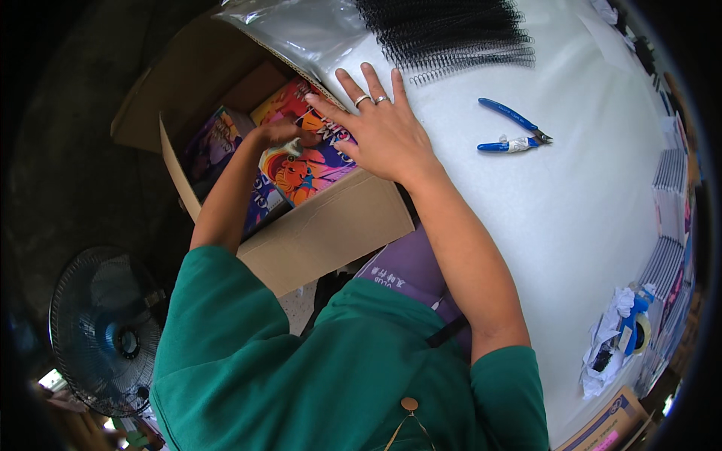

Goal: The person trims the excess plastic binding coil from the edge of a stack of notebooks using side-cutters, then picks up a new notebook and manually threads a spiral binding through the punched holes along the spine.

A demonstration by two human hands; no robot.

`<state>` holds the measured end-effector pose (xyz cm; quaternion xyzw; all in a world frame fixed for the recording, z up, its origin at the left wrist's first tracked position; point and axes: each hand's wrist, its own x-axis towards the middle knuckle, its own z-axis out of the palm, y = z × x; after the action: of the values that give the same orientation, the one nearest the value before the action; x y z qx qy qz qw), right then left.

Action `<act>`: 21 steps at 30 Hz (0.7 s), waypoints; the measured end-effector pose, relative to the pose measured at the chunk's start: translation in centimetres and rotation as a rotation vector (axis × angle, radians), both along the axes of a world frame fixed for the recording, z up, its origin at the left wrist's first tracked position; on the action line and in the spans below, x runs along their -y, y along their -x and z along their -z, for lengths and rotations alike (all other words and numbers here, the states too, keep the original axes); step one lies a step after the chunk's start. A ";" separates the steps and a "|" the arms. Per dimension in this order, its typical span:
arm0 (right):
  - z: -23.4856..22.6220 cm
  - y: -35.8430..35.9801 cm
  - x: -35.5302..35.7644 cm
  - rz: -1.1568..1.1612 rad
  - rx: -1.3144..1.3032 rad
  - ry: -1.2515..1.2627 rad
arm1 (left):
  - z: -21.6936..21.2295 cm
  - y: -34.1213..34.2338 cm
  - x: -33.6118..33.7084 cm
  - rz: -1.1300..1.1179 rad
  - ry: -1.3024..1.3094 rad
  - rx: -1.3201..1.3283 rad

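Observation:
My left hand (287, 134) reaches into a cardboard box (331, 229) and lies on brightly printed books (304, 177). Its fingers point to the right and look loosely stretched, though they are partly dark and blurred. Purple, orange and red covers show around it. My right hand (387, 135) is spread flat with the palm down, two rings on its fingers. It spans the box's right edge, thumb over the books and fingertips toward the white tabletop. I see nothing held in it.
Beyond my right hand lie black wire binding coils (451, 37) and clear plastic sheeting (301, 30). Blue-handled cutting pliers (515, 131) rest on the white table (549, 240). Bound stacks (669, 195) and a tape dispenser (635, 323) line the right side. A fan (113, 331) stands lower left.

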<state>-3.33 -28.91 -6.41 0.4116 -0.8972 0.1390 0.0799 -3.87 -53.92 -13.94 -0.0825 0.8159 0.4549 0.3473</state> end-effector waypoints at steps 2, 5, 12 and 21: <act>0.0 0.0 0.0 -0.002 0.011 0.000 | -1.2 -0.2 -0.2 0.041 0.045 0.043; -0.1 0.0 -0.1 -0.001 0.015 0.000 | -3.7 -1.2 -1.6 0.059 0.061 0.025; -0.1 -0.2 -0.1 -0.012 0.010 0.013 | -1.3 -1.4 0.7 0.020 0.036 0.081; 0.4 0.0 -0.3 -0.011 -0.019 0.044 | -0.8 0.3 0.6 0.015 -0.028 0.242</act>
<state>-3.34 -28.58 -6.79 0.4158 -0.8909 0.1551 0.0965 -4.21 -54.49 -13.17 -0.1258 0.7620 0.4504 0.4479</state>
